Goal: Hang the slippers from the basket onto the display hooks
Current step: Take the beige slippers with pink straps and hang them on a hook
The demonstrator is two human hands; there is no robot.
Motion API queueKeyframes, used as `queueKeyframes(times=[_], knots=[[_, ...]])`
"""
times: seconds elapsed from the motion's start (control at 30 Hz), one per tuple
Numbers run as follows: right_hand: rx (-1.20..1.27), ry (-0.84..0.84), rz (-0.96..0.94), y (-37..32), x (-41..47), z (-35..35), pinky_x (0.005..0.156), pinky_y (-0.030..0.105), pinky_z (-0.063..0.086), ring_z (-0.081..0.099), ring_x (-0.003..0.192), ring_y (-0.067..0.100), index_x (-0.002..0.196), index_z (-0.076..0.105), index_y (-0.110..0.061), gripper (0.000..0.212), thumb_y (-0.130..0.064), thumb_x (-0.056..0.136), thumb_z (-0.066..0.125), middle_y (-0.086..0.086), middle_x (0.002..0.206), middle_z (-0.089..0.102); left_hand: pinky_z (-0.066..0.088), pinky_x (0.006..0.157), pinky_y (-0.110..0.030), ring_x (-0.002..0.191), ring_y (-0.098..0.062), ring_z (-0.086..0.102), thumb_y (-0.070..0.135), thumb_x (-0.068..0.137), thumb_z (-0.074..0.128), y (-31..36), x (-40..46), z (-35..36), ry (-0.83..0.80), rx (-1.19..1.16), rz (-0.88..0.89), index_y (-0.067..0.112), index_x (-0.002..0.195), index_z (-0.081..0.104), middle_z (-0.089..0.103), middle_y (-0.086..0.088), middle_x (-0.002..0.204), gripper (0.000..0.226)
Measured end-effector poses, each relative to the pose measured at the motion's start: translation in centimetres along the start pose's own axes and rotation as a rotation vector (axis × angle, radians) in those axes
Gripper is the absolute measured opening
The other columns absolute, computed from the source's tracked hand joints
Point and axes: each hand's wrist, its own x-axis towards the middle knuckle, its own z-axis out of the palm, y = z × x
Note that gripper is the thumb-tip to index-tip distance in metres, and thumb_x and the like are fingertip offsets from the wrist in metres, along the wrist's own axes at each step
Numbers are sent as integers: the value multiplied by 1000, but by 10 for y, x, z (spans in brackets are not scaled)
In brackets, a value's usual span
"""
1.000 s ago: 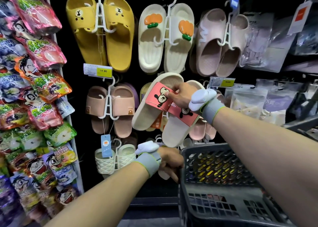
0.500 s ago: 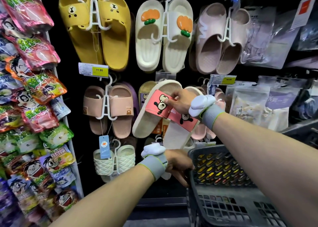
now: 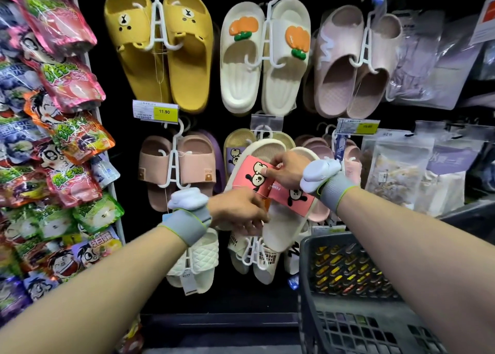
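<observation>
A pair of cream slippers with pink panda straps is held up against the middle row of the display wall. My right hand grips the pair at the top of the pink straps. My left hand has come up to the lower left side of the same pair, fingers curled on its edge. The dark plastic basket sits at the lower right. The hook behind the pair is hidden by the slippers and my hands.
Yellow bear slippers, cream slippers with orange flowers and pale pink slippers hang in the top row. Pink slippers hang mid-left, white quilted ones below. Snack bags fill the left rack; bagged goods hang right.
My left hand left the basket's rim and rose to the lower side of the panda slippers. My right hand kept the pair at about the same place.
</observation>
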Motion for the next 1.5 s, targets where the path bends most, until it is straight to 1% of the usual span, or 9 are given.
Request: queueKeyframes(times=[0.13, 0.23, 0.4, 0.53, 0.63, 0.73, 0.9, 1.24, 1.5], knots=[[31, -24, -2, -1, 2, 13, 76, 28, 46, 62, 88, 25, 100, 69, -18, 34, -48, 87, 59, 4, 87, 66, 48, 65, -23, 68, -12, 62, 29, 79, 74, -13, -3, -30, 569, 34, 127, 22, 78, 71, 68, 5, 72, 7], [-38, -57, -25, -1, 6, 25, 85, 36, 53, 65, 93, 26, 96, 69, -24, 36, -56, 83, 58, 5, 96, 71, 45, 76, -24, 83, -12, 59, 36, 68, 83, -27, 1, -34, 699, 62, 142, 19, 101, 64, 64, 5, 89, 42], [-51, -88, -43, -2, 8, 36, 83, 32, 51, 63, 93, 23, 99, 70, -28, 36, -58, 82, 59, 0, 95, 67, 43, 91, -28, 108, -17, 53, 42, 55, 89, -44, 17, -29, 585, 123, 76, 14, 132, 42, 51, 6, 115, 94], [0, -124, -46, -1, 12, 39, 84, 29, 52, 62, 92, 18, 100, 69, -33, 33, -54, 75, 67, -4, 94, 67, 52, 91, -39, 100, -20, 62, 46, 41, 89, -57, 26, -22, 519, -40, -28, 20, 116, 51, 65, 3, 109, 87], [79, -148, -36, 5, 12, 39, 80, 29, 54, 64, 84, 20, 105, 66, -33, 36, -27, 71, 75, -1, 84, 66, 56, 86, -42, 92, -20, 68, 36, 33, 88, -70, 35, -21, 559, -256, -37, 21, 104, 58, 72, 0, 99, 78], [168, -179, -41, 11, 10, 39, 68, 25, 49, 56, 69, 16, 117, 63, -30, 50, -8, 73, 69, -8, 70, 55, 58, 81, -38, 86, -23, 69, 17, 46, 86, -74, 34, -17, 584, -421, -40, 19, 102, 58, 73, -6, 94, 63], [185, -249, -80, 10, 8, 42, 59, 19, 45, 56, 77, 18, 128, 57, -28, 52, -3, 83, 60, -10, 68, 52, 58, 77, -39, 85, -24, 68, 13, 44, 78, -73, 34, -16, 554, -479, -27, 21, 100, 55, 72, -9, 93, 62], [98, -186, -107, 14, 11, 42, 84, 24, 45, 56, 89, 18, 119, 63, -25, 30, -16, 91, 57, -6, 93, 55, 49, 64, -27, 75, -15, 57, 5, 59, 75, -64, 40, -12, 512, -381, -66, 12, 104, 56, 65, -5, 90, 50], [42, -203, -98, 18, 11, 47, 95, 32, 48, 61, 110, 25, 122, 63, -28, 30, -30, 93, 55, 3, 118, 67, 54, 73, -34, 83, -21, 60, 13, 48, 70, -64, 44, -12, 502, -423, -63, 13, 103, 56, 67, -10, 96, 56]])
